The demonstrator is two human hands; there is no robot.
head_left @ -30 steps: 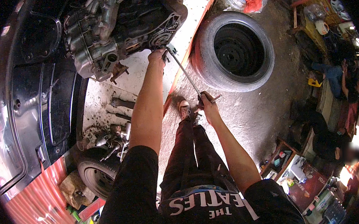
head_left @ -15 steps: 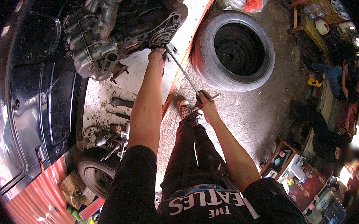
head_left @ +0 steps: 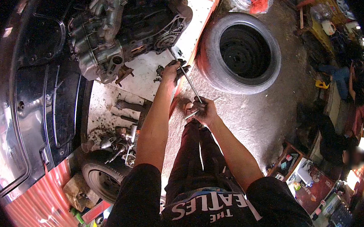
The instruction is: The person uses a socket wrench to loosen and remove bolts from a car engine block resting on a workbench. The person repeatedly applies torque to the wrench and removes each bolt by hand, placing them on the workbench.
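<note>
Around a rough workshop floor (head_left: 241, 122)
Lying flat at right, a large tyre (head_left: 209, 56), with a red plastic bag (head_left: 261, 1) near its far side; at left, a black vehicle panel (head_left: 32, 111), red corrugated sheeting (head_left: 42, 203) and a tyred wheel (head_left: 100, 183).

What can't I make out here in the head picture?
In the head view:
Bar: whether its far tip touches the engine; too small and dark.
Bar's gripped part: covered by the right hand.
Engine's far side: cut off by the upper edge.
Lower-left wheel: partly behind the left sleeve.
</note>
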